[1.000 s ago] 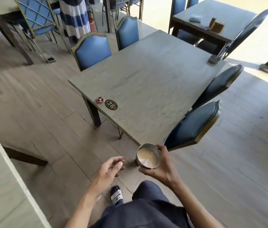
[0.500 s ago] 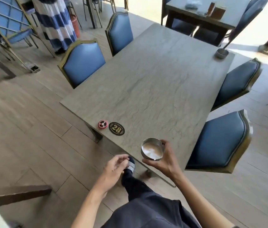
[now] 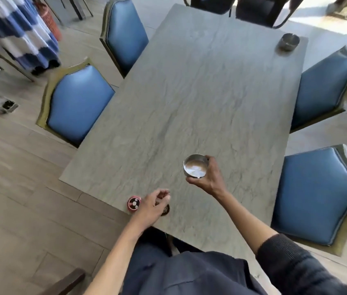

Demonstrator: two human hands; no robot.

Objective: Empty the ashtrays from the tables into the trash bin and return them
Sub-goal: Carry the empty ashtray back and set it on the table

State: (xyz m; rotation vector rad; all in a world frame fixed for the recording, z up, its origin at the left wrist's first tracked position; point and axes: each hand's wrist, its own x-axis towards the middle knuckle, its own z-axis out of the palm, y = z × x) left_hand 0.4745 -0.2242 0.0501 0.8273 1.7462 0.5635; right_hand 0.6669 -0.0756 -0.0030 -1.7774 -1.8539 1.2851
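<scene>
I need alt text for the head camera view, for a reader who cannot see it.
Seen from above, a person's right hand holds a round metal ashtray over the near end of a long grey table, while the left hand hangs loosely curled by a small red disc. A second ashtray sits at the far right corner, and blue chairs flank the table.

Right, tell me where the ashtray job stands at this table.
Looks done: the metal ashtray in the right hand shows no butts, only pale residue. In hand: it is held above the grey table, not yet set down. The left hand holds nothing. Left: the second ashtray at the far corner sits untouched; its contents are unclear.
</scene>
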